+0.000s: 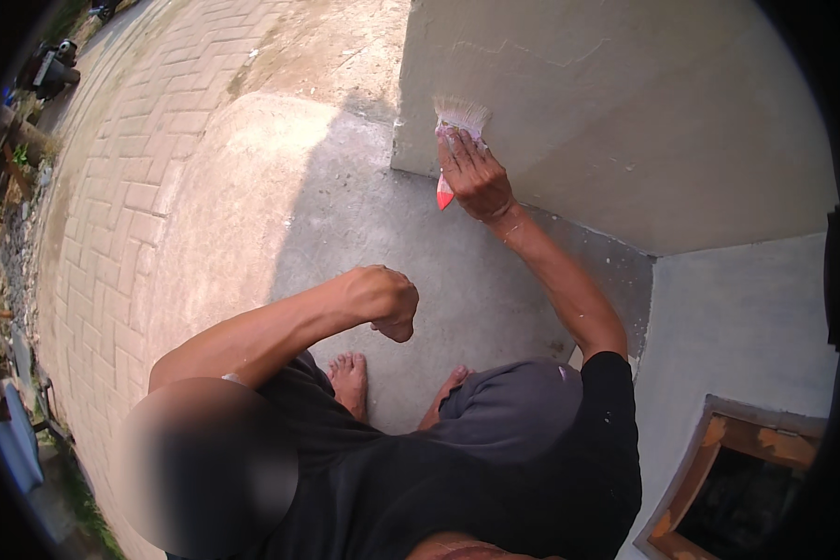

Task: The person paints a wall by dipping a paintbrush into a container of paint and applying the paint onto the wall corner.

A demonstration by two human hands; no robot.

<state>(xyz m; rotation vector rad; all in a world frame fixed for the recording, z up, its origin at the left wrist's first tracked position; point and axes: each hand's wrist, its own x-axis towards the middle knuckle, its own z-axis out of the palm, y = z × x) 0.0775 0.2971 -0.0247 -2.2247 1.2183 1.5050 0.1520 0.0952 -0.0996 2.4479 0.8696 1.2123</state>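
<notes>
Fingers point(398, 327) of the left hand point(383, 295) curl together above the floor point(345, 224); whether they hold anything, I cannot tell. Farther right, the paintbrush point(463, 114), bristles fanned near the wall's point(672, 121) left edge, is clamped in the right hand's point(479, 179) fingers. The wall looks patchy; coverage seems partial, what remains unclear.

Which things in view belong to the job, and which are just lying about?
In the job:
brush, held in the right hand
wall behind the brush

Just about:
wooden frame, lower right
block paving, left
apparent motorbike, upper left
</notes>
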